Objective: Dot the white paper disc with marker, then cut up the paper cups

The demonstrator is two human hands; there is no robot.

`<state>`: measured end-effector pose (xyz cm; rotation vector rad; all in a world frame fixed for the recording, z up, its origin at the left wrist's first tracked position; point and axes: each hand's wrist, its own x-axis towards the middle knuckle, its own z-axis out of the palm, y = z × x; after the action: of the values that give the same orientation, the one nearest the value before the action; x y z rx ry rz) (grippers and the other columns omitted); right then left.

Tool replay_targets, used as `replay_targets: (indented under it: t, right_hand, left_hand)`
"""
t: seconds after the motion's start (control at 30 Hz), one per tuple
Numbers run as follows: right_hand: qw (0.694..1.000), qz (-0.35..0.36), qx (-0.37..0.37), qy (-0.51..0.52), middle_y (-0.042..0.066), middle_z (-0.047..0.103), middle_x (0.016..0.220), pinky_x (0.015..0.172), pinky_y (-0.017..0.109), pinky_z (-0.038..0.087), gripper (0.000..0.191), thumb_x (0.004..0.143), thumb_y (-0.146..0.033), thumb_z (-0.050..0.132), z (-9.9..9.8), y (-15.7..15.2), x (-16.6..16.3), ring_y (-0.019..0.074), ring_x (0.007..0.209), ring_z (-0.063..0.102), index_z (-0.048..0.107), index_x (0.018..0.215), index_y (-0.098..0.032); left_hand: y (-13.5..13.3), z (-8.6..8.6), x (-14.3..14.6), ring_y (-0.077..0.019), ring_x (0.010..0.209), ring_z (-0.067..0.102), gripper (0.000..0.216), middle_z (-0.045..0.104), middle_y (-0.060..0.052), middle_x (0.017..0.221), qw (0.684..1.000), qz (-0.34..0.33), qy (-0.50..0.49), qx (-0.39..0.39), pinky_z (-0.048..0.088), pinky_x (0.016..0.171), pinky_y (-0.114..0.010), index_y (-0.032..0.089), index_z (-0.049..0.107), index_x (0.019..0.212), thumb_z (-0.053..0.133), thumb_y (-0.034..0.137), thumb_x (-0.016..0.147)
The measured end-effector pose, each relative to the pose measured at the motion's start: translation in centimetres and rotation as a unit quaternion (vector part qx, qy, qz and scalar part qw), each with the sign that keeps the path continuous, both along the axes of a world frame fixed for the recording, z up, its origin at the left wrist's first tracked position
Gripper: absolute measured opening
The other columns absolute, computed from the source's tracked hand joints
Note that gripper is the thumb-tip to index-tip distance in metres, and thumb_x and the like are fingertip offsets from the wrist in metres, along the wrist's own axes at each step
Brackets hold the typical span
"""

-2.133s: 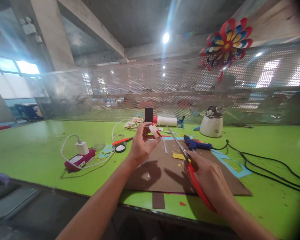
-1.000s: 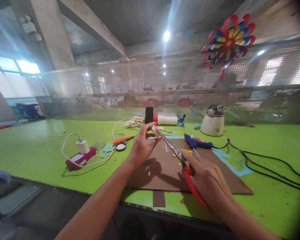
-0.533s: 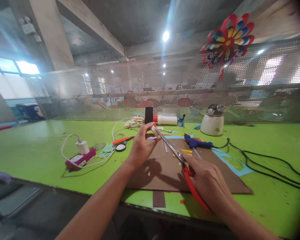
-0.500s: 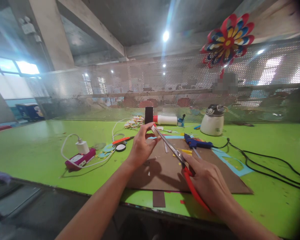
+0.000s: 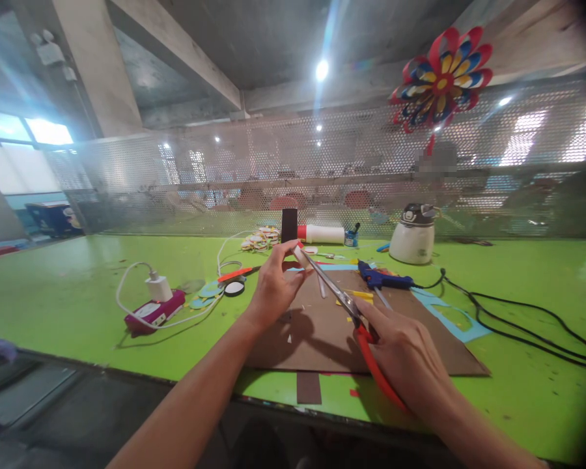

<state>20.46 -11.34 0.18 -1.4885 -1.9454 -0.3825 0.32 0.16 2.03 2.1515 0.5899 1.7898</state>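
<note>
Between the fingertips of my left hand point(image 5: 277, 283) is a small white piece with a red end point(image 5: 301, 257), perhaps paper or foam; its exact kind I cannot make out. My right hand point(image 5: 403, 348) is closed round the red handles of a pair of scissors point(image 5: 340, 298). Their blades point up and left, and the tips touch or overlap the small piece. Below both hands lies a brown board point(image 5: 317, 339) with small paper scraps on it. A blue glue gun point(image 5: 383, 278) rests at the board's far right edge.
At left are a purple power strip point(image 5: 153, 314) with a white charger and an orange-handled cutter point(image 5: 234, 274). Farther back stand a white bottle point(image 5: 325, 234) on its side and a cream jug point(image 5: 412, 241). A black cord point(image 5: 517, 332) trails right. A perforated screen point(image 5: 224, 176) borders the table.
The whole view has shifted very slightly to the left. Both hands keep nearly the same pose, with the scissor blades still at the small piece.
</note>
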Motion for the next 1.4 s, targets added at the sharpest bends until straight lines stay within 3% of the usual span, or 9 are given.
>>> replay_targets:
  t: [0.4, 0.8, 1.4]
  right_hand:
    - [1.000, 0.006, -0.004, 0.012, 0.001, 0.066, 0.073, 0.057, 0.028, 0.037, 0.034, 0.079, -0.017, 0.053, -0.02, 0.15, 0.05, 0.0197, 0.061, 0.061, 0.068, 0.109, -0.023]
    - [1.000, -0.008, -0.014, 0.008, 0.001, 0.065, 0.070, 0.056, 0.027, 0.035, 0.032, 0.080, -0.021, 0.054, -0.32, 0.29, -0.13, 0.0189, 0.059, 0.059, 0.068, 0.108, -0.022]
    - [0.999, -0.002, -0.052, 0.012, 0.001, 0.065, 0.066, 0.055, 0.026, 0.032, 0.028, 0.080, -0.019, 0.050, 0.26, -0.11, 0.00, 0.0172, 0.055, 0.055, 0.068, 0.101, -0.021]
  left_hand:
    - [0.08, 0.07, -0.12, -0.0161, 0.092, 0.068, 0.048, 0.058, -0.009, 0.121, 1.000, 0.011, 0.005, 0.004, 0.060, 0.087, -0.036, 0.023, 0.050, 0.126, 0.070, 0.023, 0.083]
    - [-0.08, 0.35, -0.24, -0.0203, 0.108, 0.063, 0.049, 0.056, -0.010, 0.127, 0.992, 0.076, 0.038, 0.088, 0.060, 0.087, -0.037, 0.023, 0.048, 0.129, 0.068, 0.017, 0.084]
    - [-0.21, 0.26, -0.06, -0.0190, 0.098, 0.064, 0.046, 0.061, -0.009, 0.116, 0.998, 0.045, 0.034, 0.019, 0.059, 0.085, -0.037, 0.020, 0.051, 0.124, 0.069, 0.021, 0.081]
